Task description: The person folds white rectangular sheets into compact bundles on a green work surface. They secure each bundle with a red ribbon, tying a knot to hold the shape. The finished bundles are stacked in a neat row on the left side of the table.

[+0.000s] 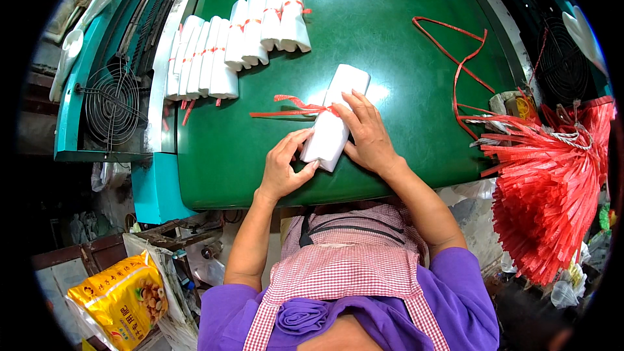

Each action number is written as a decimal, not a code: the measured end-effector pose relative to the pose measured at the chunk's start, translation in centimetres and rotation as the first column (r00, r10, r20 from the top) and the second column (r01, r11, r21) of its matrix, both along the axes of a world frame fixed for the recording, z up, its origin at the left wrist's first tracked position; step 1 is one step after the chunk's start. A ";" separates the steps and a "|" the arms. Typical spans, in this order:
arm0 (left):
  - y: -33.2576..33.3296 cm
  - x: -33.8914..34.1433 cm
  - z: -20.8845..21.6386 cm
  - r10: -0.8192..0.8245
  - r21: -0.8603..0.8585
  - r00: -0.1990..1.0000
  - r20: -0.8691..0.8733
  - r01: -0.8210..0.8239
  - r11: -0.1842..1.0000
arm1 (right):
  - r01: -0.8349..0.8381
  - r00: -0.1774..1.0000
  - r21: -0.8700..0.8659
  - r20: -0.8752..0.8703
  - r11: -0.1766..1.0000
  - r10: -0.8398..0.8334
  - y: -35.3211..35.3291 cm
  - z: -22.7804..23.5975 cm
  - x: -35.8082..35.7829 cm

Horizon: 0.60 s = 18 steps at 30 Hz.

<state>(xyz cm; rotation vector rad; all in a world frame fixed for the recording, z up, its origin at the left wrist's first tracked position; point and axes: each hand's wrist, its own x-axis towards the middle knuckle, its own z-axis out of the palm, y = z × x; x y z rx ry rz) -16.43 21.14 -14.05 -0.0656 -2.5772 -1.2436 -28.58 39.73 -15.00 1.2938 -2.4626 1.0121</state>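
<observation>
A white folded bundle, which looks like thin plastic bags or film, lies slantwise on the green tabletop. Around its middle runs a red plastic tie, its loose ends trailing left. My left hand holds the bundle's near left edge, thumb at the bottom end and fingers along the side. My right hand grips the right side, fingertips lying over the top near the tie. Farther left, several similar white bundles lie side by side in a slanting row, bound with red ties.
A loose red strip curls across the right of the tabletop. A thick bunch of red strips hangs at the right edge. Wire fan guards stand beside the left frame. A yellow printed bag is at lower left.
</observation>
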 end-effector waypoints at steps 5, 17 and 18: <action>0.0 0.0 0.0 0.005 0.007 1.000 0.006 -0.005 1.000 | 0.000 1.000 -0.008 0.006 1.000 0.000 0.0 0.1 0.0; 0.0 0.0 0.1 0.017 0.022 1.000 0.004 -0.017 1.000 | 0.000 1.000 -0.004 -0.001 1.000 0.000 0.0 0.1 0.0; 0.0 0.0 0.0 0.018 0.022 1.000 0.010 -0.018 1.000 | -0.001 1.000 -0.004 -0.001 1.000 0.001 0.0 0.1 0.0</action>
